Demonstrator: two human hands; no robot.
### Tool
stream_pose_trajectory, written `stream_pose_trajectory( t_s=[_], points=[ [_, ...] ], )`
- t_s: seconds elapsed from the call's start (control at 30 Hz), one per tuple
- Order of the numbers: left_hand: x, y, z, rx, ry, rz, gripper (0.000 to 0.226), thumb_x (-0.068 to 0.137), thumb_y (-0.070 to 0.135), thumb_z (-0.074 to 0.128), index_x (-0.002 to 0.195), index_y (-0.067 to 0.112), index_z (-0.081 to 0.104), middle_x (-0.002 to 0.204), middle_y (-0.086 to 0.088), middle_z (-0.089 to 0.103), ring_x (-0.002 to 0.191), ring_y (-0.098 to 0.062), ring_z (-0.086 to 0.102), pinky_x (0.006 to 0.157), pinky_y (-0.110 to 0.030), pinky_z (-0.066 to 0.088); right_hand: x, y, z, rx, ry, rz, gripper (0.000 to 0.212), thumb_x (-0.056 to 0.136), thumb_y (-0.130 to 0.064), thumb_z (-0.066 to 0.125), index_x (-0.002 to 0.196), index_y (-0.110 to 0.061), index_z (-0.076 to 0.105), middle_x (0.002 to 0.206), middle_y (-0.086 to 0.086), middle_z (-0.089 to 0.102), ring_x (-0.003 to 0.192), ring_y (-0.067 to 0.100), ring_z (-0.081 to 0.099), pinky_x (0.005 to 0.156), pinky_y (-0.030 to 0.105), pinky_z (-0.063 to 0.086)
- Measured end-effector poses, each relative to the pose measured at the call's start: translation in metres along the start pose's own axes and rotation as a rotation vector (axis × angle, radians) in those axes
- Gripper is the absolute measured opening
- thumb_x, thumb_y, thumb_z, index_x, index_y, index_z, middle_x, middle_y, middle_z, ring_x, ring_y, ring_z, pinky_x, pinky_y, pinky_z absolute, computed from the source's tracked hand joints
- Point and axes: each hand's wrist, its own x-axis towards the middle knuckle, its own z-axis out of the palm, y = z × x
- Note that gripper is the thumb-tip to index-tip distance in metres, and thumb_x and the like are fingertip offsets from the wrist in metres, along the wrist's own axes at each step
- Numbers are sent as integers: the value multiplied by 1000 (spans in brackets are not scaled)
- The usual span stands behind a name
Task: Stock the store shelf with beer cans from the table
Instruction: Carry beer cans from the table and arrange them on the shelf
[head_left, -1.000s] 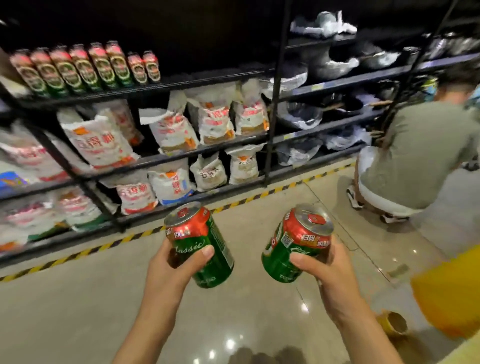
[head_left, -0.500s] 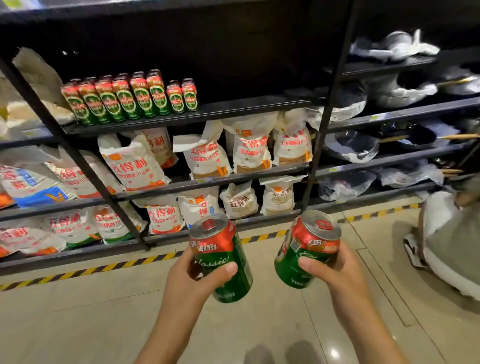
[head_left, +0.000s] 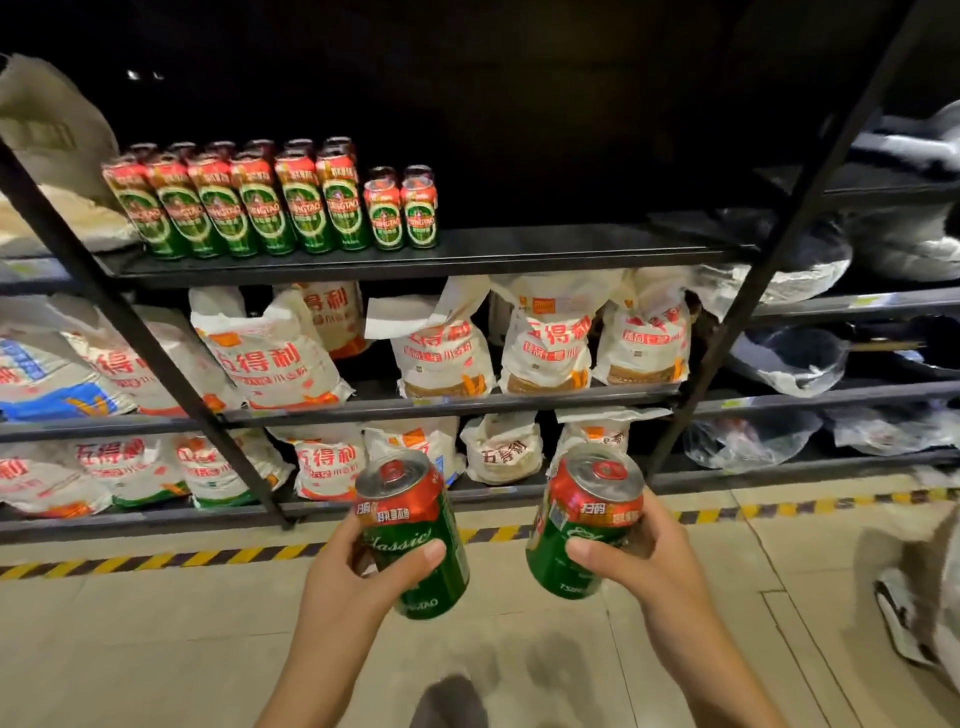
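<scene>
Fingers (head_left: 431, 552) around near-upright cans (head_left: 415, 535).

This is a shop, a grocery aisle by the look of it. Black metal shelving (head_left: 426, 254) runs across the view in several tiers with slanted uprights. On an upper tier stands a row of beer cans (head_left: 270, 205), red and green, lined up label outward, taller ones at left and two short ones at right. The tiers below carry many white flour bags (head_left: 545, 338) with red Chinese print, several of one brand side by side. Further right, pans in clear plastic wrap (head_left: 795, 358) fill the shelves. Small price tags sit on shelf edges. Yellow-black hazard tape (head_left: 156, 560) marks the tiled floor (head_left: 156, 649) along the shelving.
</scene>
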Motion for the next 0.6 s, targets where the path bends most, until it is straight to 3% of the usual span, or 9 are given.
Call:
stream_pose_trajectory(
  t_s=[0.1, 0.2, 0.4, 0.5, 0.6],
  points=[
    [58, 18, -3, 4, 6, 13, 55, 45, 32, 82, 97, 31, 63, 90, 15, 71, 95, -7, 60, 70, -21, 43, 57, -11, 19, -14, -13, -6, 80, 36, -36, 82, 113, -24, 61, 103, -6, 71, 94, 8, 66, 76, 23, 51],
    [110, 40, -1, 18, -16, 49, 50, 53, 26, 90, 95, 32, 61, 84, 27, 68, 91, -5, 59, 70, -21, 43, 109, -20, 33, -21, -29, -32, 78, 39, -35, 82, 113, -23, 62, 103, -2, 72, 96, 11, 66, 74, 23, 53],
    [194, 69, 8, 51, -31, 82, 47, 50, 38, 79, 94, 37, 61, 86, 27, 68, 80, 11, 59, 70, -20, 43, 189, -30, 42, 12, 0, -12, 79, 36, -32, 82, 111, -21, 61, 99, -5, 73, 90, 7, 67, 67, 14, 52],
    [229, 80, 22, 57, -44, 79, 57, 50, 33, 88, 100, 36, 60, 90, 19, 70, 87, 4, 61, 70, -20, 45, 228, -35, 37, 17, 11, 4, 81, 34, -33, 82, 112, -22, 60, 100, -5, 72, 92, 9, 67, 67, 16, 53],
    [265, 88, 41, 57, -40, 82, 48, 62, 22, 82, 103, 34, 59, 94, 12, 69, 89, 0, 62, 66, -15, 44, 270, -42, 29, 16, 13, 7, 83, 33, -33, 82, 113, -23, 60, 99, -8, 72, 90, 5, 67, 65, 14, 53]
  ],
)
